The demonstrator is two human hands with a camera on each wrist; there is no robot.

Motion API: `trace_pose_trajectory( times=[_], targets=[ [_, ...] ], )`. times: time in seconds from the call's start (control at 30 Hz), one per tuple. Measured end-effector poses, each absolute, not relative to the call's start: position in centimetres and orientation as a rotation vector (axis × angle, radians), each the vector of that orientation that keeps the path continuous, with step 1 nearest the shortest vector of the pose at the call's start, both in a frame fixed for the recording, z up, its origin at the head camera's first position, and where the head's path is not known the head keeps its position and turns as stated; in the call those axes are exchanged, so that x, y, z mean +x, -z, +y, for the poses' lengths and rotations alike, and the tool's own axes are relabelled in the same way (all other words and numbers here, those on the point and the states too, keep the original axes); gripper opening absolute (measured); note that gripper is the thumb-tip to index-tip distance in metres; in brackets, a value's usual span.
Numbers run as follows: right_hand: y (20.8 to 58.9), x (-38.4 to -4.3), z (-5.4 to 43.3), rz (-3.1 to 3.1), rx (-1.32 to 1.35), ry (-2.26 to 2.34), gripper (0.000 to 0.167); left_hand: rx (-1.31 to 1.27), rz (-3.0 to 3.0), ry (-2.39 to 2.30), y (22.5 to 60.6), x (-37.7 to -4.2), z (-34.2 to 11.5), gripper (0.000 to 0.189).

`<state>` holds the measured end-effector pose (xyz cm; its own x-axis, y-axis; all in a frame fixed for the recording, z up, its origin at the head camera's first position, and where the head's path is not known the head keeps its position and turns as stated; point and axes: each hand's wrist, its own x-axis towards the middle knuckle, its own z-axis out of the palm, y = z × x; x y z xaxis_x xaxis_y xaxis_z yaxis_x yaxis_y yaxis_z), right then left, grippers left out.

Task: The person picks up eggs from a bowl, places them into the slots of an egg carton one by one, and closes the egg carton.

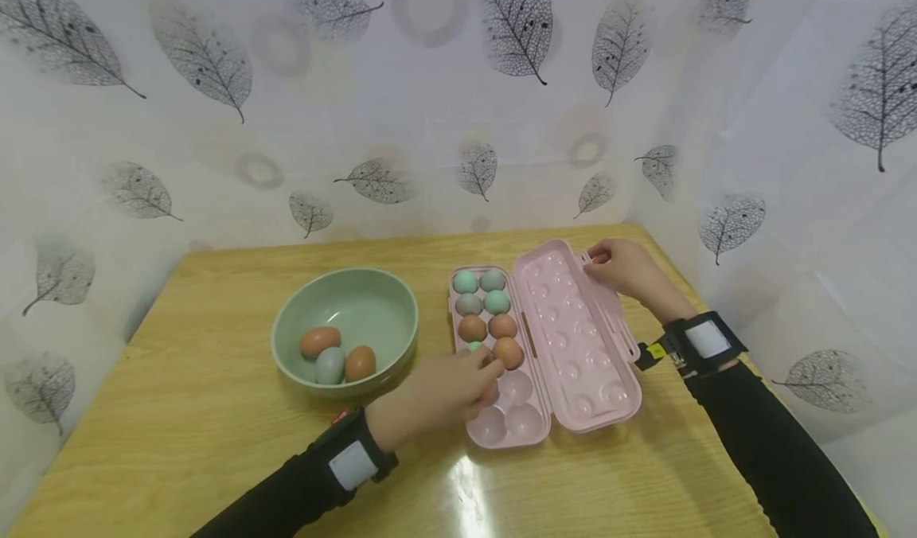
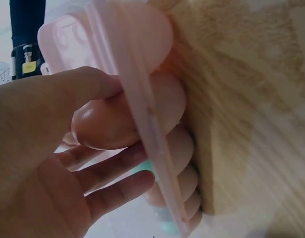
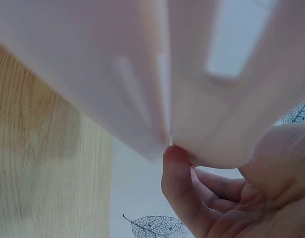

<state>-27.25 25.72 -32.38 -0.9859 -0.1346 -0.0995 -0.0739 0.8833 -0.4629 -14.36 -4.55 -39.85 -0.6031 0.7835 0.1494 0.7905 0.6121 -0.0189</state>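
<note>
A pink plastic egg carton (image 1: 525,425) lies open on the table, its dimpled lid (image 1: 582,339) folded out to the right. Green, grey-green and brown eggs fill its far cups, while bare cups show at the near end. My left hand (image 1: 440,388) is over the near half, hiding some cups. In the left wrist view its thumb and fingers pinch a brown egg (image 2: 105,124), whose lower end sits at a cup. My right hand (image 1: 630,271) pinches the far end of the lid's outer flap (image 3: 212,148) between thumb and fingers.
Left of the carton stands a green bowl (image 1: 390,311) holding two brown eggs (image 1: 360,362) and a grey-green egg (image 1: 330,365). The wooden table (image 1: 179,411) backs onto a leaf-print curtain (image 1: 430,108). A small red object (image 1: 340,416) shows beside the left wrist.
</note>
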Motion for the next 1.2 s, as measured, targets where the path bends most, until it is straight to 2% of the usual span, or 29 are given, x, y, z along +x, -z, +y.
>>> trace_pose_trajectory(
  times=[0.3, 1.03, 1.2],
  targets=[
    [32.46, -27.19, 25.79, 2.935, -0.186, 0.725, 0.046, -1.313, -2.671, -0.014, 40.53, -14.04, -4.19, 0.012],
    [32.52, -27.28, 25.75, 2.924, -0.176, 0.713, 0.047, -1.309, -2.689, -0.005, 40.3, -13.66, -4.48, 0.003],
    [32.48, -27.24, 25.81, 2.924, -0.176, 0.716, 0.047, -1.3, -2.699, 0.039, 39.73, -13.51, -4.73, 0.008]
  ],
)
